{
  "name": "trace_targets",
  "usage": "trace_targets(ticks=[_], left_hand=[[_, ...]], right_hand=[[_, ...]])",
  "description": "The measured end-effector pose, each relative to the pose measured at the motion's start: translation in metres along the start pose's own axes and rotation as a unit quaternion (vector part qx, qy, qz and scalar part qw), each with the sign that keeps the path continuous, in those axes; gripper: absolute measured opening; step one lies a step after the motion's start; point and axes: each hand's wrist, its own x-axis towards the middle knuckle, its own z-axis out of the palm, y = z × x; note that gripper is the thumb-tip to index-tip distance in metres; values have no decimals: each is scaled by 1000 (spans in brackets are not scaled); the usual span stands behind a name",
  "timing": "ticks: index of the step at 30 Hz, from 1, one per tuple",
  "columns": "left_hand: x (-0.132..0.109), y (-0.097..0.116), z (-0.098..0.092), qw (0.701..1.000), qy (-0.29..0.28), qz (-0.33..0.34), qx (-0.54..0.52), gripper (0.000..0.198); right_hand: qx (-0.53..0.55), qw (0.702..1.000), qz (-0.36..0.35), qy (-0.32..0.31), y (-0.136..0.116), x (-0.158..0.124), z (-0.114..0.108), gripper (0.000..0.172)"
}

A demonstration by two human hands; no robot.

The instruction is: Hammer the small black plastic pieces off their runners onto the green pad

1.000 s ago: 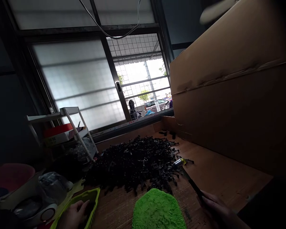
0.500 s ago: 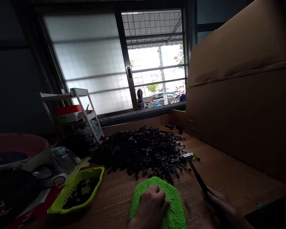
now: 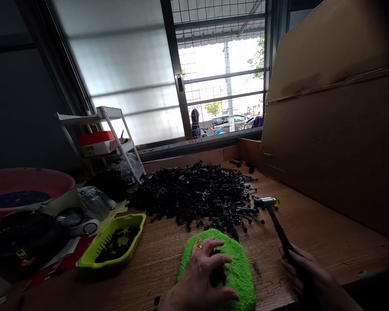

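1. From my remote view through the head camera, I look down at a wooden workbench (image 3: 311, 224) with both of the person's hands at its near edge.
2. The left hand (image 3: 201, 272) lies open on a green microfibre pad (image 3: 227, 268), its fingers spread and a ring (image 3: 199, 246) on one of them. A few small black pieces (image 3: 218, 274) sit on the pad under the palm.
3. The right hand (image 3: 303, 272) is closed around the dark handle of a small mallet (image 3: 278, 224). The mallet's clear and yellow head (image 3: 266, 201) is just beside the pile.
4. A large heap of black plastic pieces (image 3: 194, 194) lies just beyond the pad, with strays scattered along its right edge.
5. To the left, a lime-green tray (image 3: 99, 258) holds more black pieces.
6. A tall cardboard sheet (image 3: 330, 129) stands along the bench's right side, and a pink basin (image 3: 26, 177) sits at far left.
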Motion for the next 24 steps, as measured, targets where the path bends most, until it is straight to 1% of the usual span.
trace_targets(ticks=[2, 3, 4, 6, 7, 8, 9, 10, 14, 17, 19, 22, 24], left_hand=[[-2, -6, -3, 992, 75, -34, -99, 47], [-3, -11, -4, 978, 120, -62, -156, 42], [-4, -16, -5, 958, 167, -96, -210, 38], [-7, -28, -6, 905, 256, -175, -292, 33], [-10, -34, -5, 879, 290, -213, -312, 30], [-13, -39, -5, 861, 310, -243, -321, 29], [-16, -43, -4, 855, 315, -260, -320, 27], [-19, -45, -3, 860, 305, -266, -310, 26], [-25, -43, -1, 918, 229, -236, -220, 23], [-18, -40, -4, 941, 192, -242, -138, 20], [-11, -41, -7, 954, 166, -231, -91, 17], [-5, -45, -10, 966, 145, -206, -52, 14], [-6, -48, -11, 962, 158, -218, -47, 17]], right_hand=[[4, 1000, 3, -2, -2, -1, 2, 24], [8, 1000, 6, -3, -3, -1, 2, 24], [13, 1000, 8, -3, -3, -1, 2, 24], [23, 1000, 17, -3, -3, 1, 0, 24], [28, 999, 25, -1, -2, 2, -1, 24], [32, 999, 32, 2, -1, 3, -2, 24], [35, 999, 38, 6, -1, 4, -3, 24], [38, 998, 42, 10, -1, 4, -3, 24], [46, 997, 52, 25, -2, 2, -3, 23], [46, 997, 56, 26, -3, 0, -2, 23], [45, 997, 53, 27, -3, 0, 0, 24], [39, 998, 41, 31, -4, 0, 3, 25], [34, 998, 32, 34, -5, 0, 6, 27]])
